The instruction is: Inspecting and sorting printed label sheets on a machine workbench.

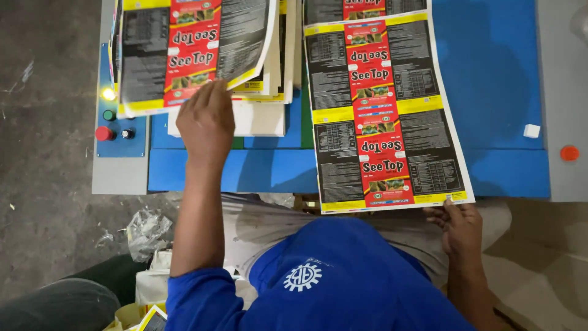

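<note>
Two printed label sheets are being handled. One sheet (196,49) is being lifted off the stack (269,92) by left hand (207,119), fingers clamped on its edge. 2nd sheet (383,110) is being pinched at near corner by right hand (458,228), overhanging blue table (496,92) edge; open room at right.

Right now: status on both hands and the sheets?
Left hand lifting printed sheet off stack. Right hand pinching second sheet at its near edge. Blue table, nothing blocking.

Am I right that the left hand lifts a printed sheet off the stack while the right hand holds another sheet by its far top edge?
Not quite: the head view shows the right hand gripping its printed sheet by the near bottom edge. The left hand does lift a sheet off the stack.
</note>
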